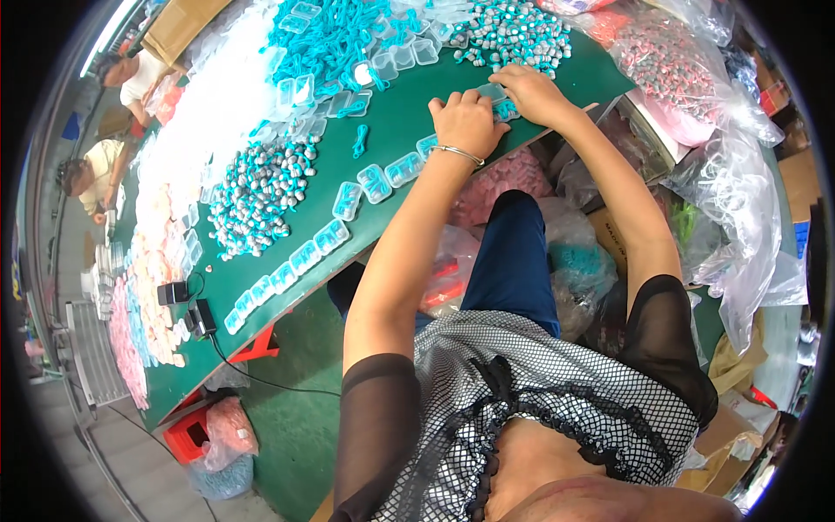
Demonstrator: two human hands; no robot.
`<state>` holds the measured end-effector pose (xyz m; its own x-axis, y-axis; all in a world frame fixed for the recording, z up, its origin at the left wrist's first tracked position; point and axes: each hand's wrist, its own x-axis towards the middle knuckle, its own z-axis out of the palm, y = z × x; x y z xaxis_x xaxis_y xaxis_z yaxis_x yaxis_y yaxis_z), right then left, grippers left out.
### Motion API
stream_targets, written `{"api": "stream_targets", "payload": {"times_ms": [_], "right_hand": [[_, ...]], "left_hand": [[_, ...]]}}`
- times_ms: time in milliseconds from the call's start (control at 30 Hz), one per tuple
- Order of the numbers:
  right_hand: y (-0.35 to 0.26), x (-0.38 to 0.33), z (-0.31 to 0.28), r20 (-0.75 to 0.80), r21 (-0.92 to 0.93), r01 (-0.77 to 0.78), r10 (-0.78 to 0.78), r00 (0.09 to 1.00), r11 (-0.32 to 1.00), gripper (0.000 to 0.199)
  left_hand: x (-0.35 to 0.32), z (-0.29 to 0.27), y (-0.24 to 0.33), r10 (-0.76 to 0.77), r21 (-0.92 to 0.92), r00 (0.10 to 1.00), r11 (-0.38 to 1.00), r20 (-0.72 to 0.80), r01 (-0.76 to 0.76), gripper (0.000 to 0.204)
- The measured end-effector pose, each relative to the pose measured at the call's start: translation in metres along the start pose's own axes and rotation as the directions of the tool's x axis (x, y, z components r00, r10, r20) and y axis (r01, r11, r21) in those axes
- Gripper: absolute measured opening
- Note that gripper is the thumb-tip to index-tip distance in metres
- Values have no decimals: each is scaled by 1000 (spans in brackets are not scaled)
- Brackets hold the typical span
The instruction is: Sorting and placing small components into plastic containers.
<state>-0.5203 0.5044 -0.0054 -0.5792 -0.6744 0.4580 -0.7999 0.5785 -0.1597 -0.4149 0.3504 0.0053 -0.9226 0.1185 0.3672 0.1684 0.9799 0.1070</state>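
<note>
A row of small clear plastic cases (305, 257) holding teal pieces runs along the near edge of the green table (365, 239). My left hand (468, 127), with a bracelet at the wrist, lies over the right part of this row, its fingers apart and thumb out to the right. At the row's right end, my right hand (532, 94) is bent over a clear case with teal contents (504, 108), fingertips at its lid. My fingers partly hide this case. A looped teal cord (359, 141) lies left of my left hand.
Beyond the row are a heap of teal cords (322, 39) and piles of grey-and-teal plugs (261, 196) (513, 35). Clear bags of pink pieces (665, 65) stand at right. Black boxes with a cable (200, 317) sit at left. Two people (100, 174) work farther left.
</note>
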Motion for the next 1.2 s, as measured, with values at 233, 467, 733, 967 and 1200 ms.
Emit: {"api": "stream_targets", "payload": {"times_ms": [233, 467, 733, 967, 1200], "right_hand": [[-2, 9, -9, 122, 186, -39, 16, 992, 982, 20], [-7, -6, -32, 32, 509, -21, 5, 999, 861, 21], [-20, -43, -26, -63, 508, 73, -48, 997, 858, 37], [-24, -47, -12, -130, 461, 70, -11, 991, 885, 27], [-36, -38, -27, -43, 528, 70, -56, 998, 846, 27]], "left_hand": [[-5, 1, -4, 28, -102, 1000, 994, 9, -26, 50], [-3, -5, -2, -26, -229, 992, 973, -123, -3, 68], [-8, -2, -6, 129, -182, 988, 973, -85, -143, 28], [-9, -4, -13, 159, -158, 983, 972, -96, -173, 19], [-19, -21, -6, 139, -136, 984, 979, -112, -154, 18]]}}
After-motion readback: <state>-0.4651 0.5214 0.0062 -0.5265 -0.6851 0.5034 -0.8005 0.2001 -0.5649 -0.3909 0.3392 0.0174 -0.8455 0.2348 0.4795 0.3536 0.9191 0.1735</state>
